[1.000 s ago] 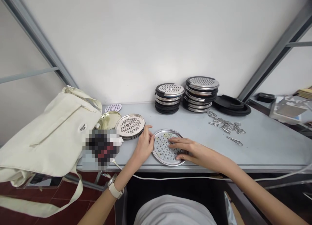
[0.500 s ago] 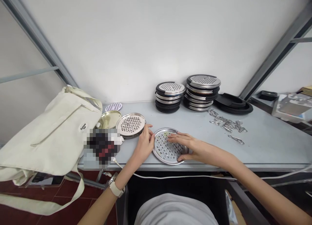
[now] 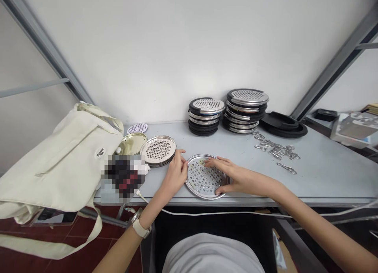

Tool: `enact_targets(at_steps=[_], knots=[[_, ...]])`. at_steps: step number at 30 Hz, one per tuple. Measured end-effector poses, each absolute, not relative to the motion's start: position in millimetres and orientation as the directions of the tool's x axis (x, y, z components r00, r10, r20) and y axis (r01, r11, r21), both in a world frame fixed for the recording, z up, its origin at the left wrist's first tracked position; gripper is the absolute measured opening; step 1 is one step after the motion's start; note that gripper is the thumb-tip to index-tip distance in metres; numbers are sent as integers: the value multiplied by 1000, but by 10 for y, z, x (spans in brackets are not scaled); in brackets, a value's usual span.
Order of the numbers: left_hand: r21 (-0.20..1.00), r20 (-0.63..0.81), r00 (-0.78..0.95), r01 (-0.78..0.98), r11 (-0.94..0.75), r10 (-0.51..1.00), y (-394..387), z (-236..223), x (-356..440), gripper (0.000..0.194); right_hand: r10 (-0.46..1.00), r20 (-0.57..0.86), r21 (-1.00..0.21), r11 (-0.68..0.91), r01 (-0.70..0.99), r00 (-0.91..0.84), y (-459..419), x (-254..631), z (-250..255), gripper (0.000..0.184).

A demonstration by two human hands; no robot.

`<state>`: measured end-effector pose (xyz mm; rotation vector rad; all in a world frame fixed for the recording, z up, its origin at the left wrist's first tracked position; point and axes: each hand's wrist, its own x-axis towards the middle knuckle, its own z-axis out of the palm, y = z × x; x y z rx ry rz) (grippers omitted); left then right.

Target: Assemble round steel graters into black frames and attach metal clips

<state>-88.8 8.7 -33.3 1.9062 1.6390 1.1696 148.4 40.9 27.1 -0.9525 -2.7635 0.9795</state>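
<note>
A round metal grater plate [image 3: 203, 178] with rows of holes and a raised rim lies near the table's front edge. At its left rim is my left hand [image 3: 176, 168], fingers bent and thumb pressed close to the edge. My right hand [image 3: 232, 175] reaches over the plate's right side, thumb and fingers spread apart, fingertips above or on the holed surface and thumb at the front rim. Part of the right rim is hidden beneath it. Just left of my left hand sits a short stack of similar grater plates [image 3: 159, 150].
Two stacks of black-rimmed graters [image 3: 206, 117] [image 3: 246, 111] stand by the wall. Black rings [image 3: 282, 125] and several metal clips [image 3: 286, 168] lie at right. A gold-coloured lid [image 3: 132, 143], a purple-white holed disc [image 3: 137, 128] and a cream bag [image 3: 65, 158] occupy the left. A white cable [image 3: 212, 214] crosses the front.
My right hand's fingers have lifted and shifted slightly right over the grater plate. The left hand and the plate stay nearly where they were.
</note>
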Motion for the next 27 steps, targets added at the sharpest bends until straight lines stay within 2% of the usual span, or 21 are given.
enact_targets(at_steps=[5, 9, 15, 27], knots=[[729, 352, -10, 631, -267, 936, 91, -343, -891, 29, 560, -141, -588, 617, 524, -817, 511, 1575, 283, 81], [727, 346, -1, 632, -267, 938, 89, -329, -892, 28, 593, -146, -520, 635, 572, -792, 591, 1607, 287, 92], [728, 333, 3, 634, -259, 943, 86, -330, -896, 27, 537, -101, -427, 737, 524, -838, 716, 1544, 196, 98], [711, 335, 29, 648, -273, 942, 69, -291, -884, 17, 546, -32, -466, 733, 495, -837, 726, 1570, 89, 106]])
